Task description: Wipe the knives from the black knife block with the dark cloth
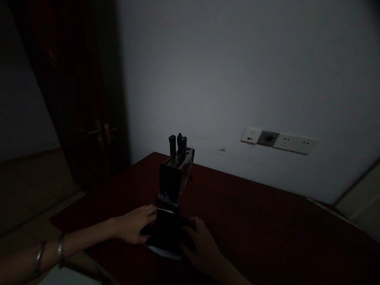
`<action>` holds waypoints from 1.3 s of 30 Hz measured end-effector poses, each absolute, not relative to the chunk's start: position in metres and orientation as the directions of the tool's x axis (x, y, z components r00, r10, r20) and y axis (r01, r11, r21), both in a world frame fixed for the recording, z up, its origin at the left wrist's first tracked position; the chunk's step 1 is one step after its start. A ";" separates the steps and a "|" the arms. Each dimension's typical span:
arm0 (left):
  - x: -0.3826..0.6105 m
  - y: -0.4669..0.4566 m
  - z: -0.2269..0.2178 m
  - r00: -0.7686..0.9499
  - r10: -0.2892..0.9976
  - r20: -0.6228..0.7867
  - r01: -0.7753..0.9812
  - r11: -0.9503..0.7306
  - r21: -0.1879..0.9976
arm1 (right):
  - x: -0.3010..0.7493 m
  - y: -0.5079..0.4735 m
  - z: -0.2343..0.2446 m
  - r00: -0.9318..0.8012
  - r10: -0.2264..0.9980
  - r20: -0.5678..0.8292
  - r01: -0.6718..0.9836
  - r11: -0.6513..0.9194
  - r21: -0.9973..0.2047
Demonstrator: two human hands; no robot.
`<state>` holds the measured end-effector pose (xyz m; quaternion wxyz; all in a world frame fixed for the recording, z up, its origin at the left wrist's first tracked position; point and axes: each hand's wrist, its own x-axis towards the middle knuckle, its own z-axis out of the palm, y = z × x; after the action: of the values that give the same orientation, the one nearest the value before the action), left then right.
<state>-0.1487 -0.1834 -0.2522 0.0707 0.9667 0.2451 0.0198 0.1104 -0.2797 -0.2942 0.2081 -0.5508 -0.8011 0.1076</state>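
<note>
A flat, very dark piece with pale edges [168, 231] lies on the table in front of me; the dim light hides its kind, perhaps cloth or a sheet. My left hand [139, 223] grips its left side, fingers bent over the upper corner and thumb lower down. At its right side, my right hand [200, 245] has curled fingers and thumb on the edge. Just beyond stands a black knife block [175, 174], upright, with several dark slots on top. Three black knife handles [179, 146] rise out of it. Something clear and shiny, like plastic film, shows near its base.
The dark red table [252, 213] reaches back to a pale wall [208, 79]. On that wall is a row of sockets [279, 140]. A dark door [68, 87] with a metal handle [100, 132] stands to the left. Something white [69, 277] shows below the table at lower left.
</note>
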 end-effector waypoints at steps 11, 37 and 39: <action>-0.143 -0.128 -0.183 0.711 0.701 0.045 0.615 -0.653 0.442 | 0.163 -0.290 -0.307 -0.273 0.933 0.236 0.604 0.357 -0.712; -0.072 -0.050 -0.110 0.366 0.853 0.372 0.228 -0.470 0.853 | 0.252 -0.340 -0.318 0.035 0.959 0.282 0.621 0.200 -0.757; -0.073 -0.049 -0.110 0.373 0.855 0.359 0.238 -0.463 0.854 | 0.254 -0.339 -0.322 0.033 0.964 0.263 0.629 0.184 -0.755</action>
<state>-0.0730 -0.0492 -0.1099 0.3653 0.7438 0.3676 0.4222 0.2540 -0.3393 -0.3218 0.3927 -0.6019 -0.6618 0.2134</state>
